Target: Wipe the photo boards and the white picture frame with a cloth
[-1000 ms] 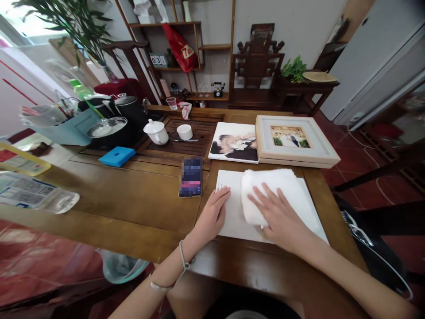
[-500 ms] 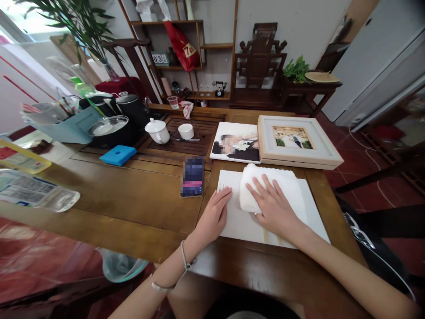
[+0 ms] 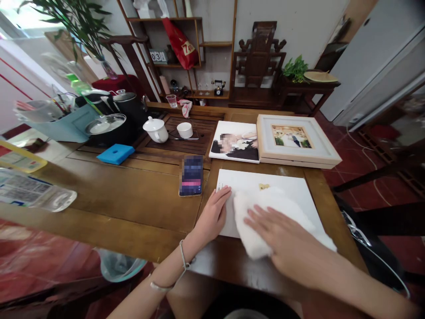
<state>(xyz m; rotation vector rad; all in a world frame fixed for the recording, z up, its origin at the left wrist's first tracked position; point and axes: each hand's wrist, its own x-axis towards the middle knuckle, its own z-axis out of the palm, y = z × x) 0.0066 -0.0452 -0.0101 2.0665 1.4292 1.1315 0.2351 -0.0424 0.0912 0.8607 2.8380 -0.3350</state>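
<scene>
The white cloth lies bunched in the lower centre-right of the frame, on the near half of a flat white panel. Its near end spills over the panel's front edge. The right hand is pressed flat on top of the cloth with the fingers spread. There is no closed grip, only palm weight, and the hand is blurred.

The left hand rests just left of the cloth, also flat and loose, with its fingertips on the panel's left edge and nothing held. A small gold mark shows on the bare panel beyond the cloth.

A phone lies on the desk just beside the panel's left edge. Above the panel in the frame are an unframed photo print and a framed picture. Further towards the upper left stand a white teapot and a cup.

As I judge it, the weak point is the panel's footing. It sits close to the near edge of the desk with only a light left hand steadying it. A hard sideways push could slide it into the phone or tip it off the front. With no real hold on the cloth, the cloth could also bunch and slip out from under the palm.
</scene>
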